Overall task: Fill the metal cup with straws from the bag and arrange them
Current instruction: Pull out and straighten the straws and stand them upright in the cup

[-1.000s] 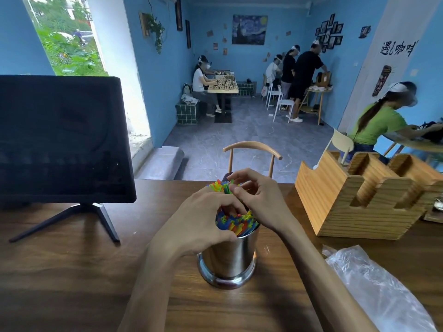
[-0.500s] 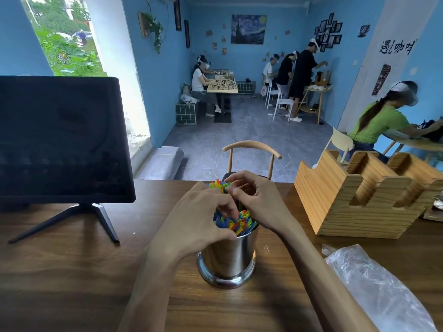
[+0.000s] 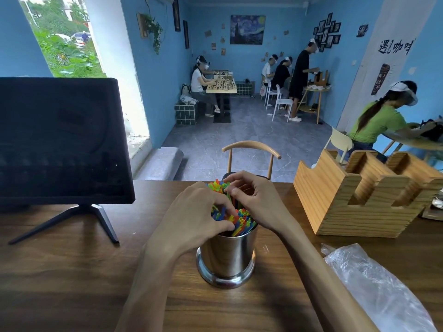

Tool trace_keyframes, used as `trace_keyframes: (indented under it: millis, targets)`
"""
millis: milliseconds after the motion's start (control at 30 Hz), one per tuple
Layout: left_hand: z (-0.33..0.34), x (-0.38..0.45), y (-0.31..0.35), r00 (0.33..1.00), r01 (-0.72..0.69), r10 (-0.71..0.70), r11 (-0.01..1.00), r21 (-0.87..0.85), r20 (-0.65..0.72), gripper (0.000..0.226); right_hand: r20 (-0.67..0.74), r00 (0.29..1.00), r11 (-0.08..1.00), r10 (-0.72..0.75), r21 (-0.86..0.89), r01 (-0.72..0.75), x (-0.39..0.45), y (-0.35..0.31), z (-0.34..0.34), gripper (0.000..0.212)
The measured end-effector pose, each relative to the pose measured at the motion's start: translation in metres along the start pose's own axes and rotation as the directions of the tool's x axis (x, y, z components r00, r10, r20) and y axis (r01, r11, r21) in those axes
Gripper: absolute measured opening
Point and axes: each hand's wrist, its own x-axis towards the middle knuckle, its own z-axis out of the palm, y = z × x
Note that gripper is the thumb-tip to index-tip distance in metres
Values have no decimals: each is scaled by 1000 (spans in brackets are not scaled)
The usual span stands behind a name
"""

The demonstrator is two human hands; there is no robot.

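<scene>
A shiny metal cup [image 3: 227, 258] stands on the wooden table [image 3: 72, 271] in front of me, packed with coloured straws [image 3: 241, 220] whose ends stick up above the rim. My left hand [image 3: 194, 216] lies over the cup's left side, fingers curled onto the straw ends. My right hand [image 3: 257, 200] is over the far right side, thumb and fingers pinching a few taller straws near the back. The clear plastic bag [image 3: 378, 288] lies flat at the lower right, apart from both hands.
A dark monitor [image 3: 60, 140] on a splayed stand fills the left of the table. A slotted wooden holder [image 3: 359, 195] sits at the right. A wooden chair back [image 3: 250, 149] rises beyond the table's far edge. Several people work at tables further back.
Both hands have stayed on the straws above the cup; the fingers have shifted slightly among the straw ends. Cup and bag have not moved.
</scene>
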Motion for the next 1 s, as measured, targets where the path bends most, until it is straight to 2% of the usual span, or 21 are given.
trace_keyframes:
  millis: [167,300,467,667,800,900,1000]
  targets:
    - [1,0,1,1000,-12,12,1000,-6,-20,18,4,1000,1000,8,1,-8,0,0,0,16]
    - [-1,2,4,997,-39,33,996,-85,-73,20,5,1000,1000,8,16,-8,-1,-2,-1,18]
    - [-6,3,8,997,-47,37,983,-180,-61,20,11,1000,999,8,32,-8,0,-4,0,12]
    - [-8,6,10,991,-136,129,957,-257,-41,29,19,997,988,70,134,-72,-5,-4,1,22]
    - [-1,9,8,980,-195,198,940,-281,-16,24,6,998,995,70,72,-70,-5,-6,2,25]
    - [0,11,8,979,-201,196,930,-307,-48,20,-2,997,995,76,67,-76,-5,-7,1,23]
    - [-2,16,7,983,-179,142,897,-404,-119,21,-14,999,995,44,92,-42,-7,-10,1,28]
